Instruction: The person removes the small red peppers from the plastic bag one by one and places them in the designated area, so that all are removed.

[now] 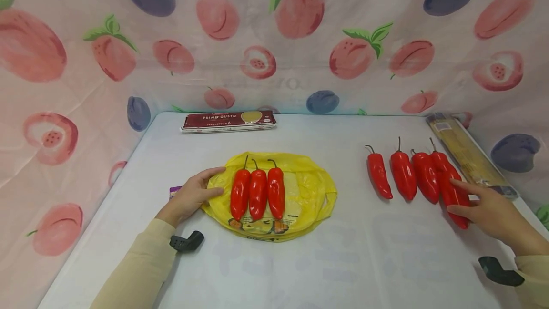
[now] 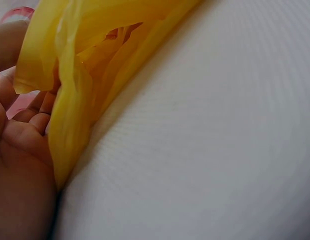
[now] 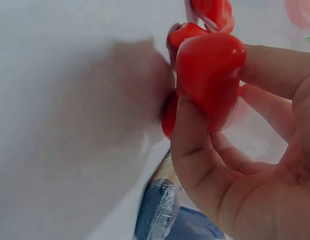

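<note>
At the left rim of a flattened yellow plastic bag (image 1: 306,187), my left hand (image 1: 195,192) touches it with thumb and index finger apart. Part of the bag (image 2: 72,115) lies against that hand's fingers in the left wrist view. Three red peppers (image 1: 258,194) lie side by side on the bag, stems pointing away. On the right, my right hand (image 1: 489,209) pinches a red pepper (image 3: 210,75) between thumb and fingers. That pepper overlaps another one (image 1: 440,160) behind it. Several red peppers (image 1: 403,175) form a row to its left.
A dark red spaghetti pack (image 1: 229,122) lies at the back of the white table (image 1: 343,266). A clear pasta pack (image 1: 469,154) runs along the right edge, near the right hand. A small purple item (image 1: 173,191) is partly hidden by the left hand. Fruit-patterned cloth (image 1: 257,23) surrounds the table.
</note>
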`<state>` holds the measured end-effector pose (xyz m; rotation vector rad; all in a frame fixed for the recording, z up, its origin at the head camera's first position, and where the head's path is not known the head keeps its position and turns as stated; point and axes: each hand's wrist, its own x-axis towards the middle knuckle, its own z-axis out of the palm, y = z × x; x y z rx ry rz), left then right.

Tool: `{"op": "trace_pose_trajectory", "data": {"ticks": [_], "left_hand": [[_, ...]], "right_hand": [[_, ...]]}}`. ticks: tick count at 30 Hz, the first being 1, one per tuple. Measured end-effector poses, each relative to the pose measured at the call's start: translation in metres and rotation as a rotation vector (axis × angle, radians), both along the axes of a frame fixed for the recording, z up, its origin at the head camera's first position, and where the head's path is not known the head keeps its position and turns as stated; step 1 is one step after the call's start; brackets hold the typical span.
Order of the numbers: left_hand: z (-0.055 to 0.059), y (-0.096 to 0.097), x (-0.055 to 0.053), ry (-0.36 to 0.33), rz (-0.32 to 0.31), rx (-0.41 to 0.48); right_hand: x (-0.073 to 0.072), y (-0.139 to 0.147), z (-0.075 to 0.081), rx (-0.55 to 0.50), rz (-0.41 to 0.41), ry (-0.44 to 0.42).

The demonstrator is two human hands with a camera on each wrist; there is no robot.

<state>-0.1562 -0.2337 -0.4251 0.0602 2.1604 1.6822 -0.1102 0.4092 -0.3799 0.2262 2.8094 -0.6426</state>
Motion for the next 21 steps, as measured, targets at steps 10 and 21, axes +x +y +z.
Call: {"op": "trace_pose_trajectory", "data": {"ticks": [10,21], "left_hand": [[0.000,0.000,-0.001,-0.001,-0.001,-0.004],[0.000,0.000,0.000,-0.001,0.000,0.010]], "right_hand": [[-0.001,-0.001,-0.002,-0.020,-0.013,-0.048],[-0.004,0.001,-0.010,0.014,-0.008,-0.048]]}}
